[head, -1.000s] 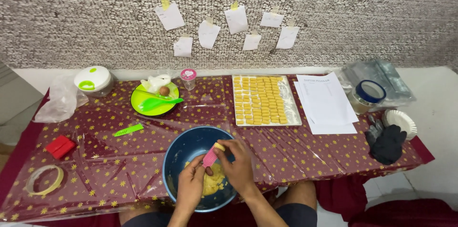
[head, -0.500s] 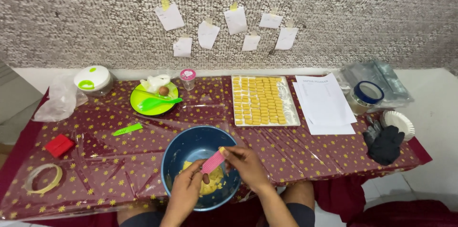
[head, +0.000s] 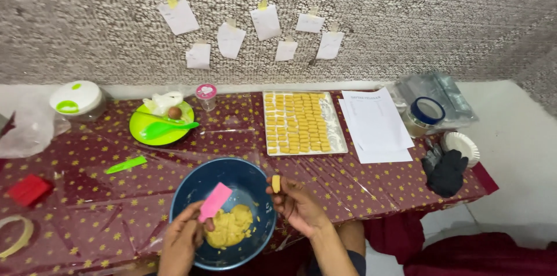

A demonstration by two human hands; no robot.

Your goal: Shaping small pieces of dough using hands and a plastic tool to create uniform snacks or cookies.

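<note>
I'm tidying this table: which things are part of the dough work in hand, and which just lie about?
In use:
left hand with pink scraper
right hand with dough piece
blue bowl of dough
tray of shaped pieces

Lying about:
green plate
green knife
papers
black gloves
tape roll

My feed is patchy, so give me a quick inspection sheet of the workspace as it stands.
Surface: table under a maroon star-print cloth with clear plastic over it.
Job's things: blue bowl holding yellow dough; tray filled with rows of yellow pieces.
Clutter: green plate, green knife, red block, tape roll, paper sheets, black gloves, paper plate.
Grippers: left hand holds a pink scraper over the bowl; right hand pinches a small dough piece in its fingers.
Cables: nothing seen.
Surroundings: speckled wall with taped paper notes.
</note>
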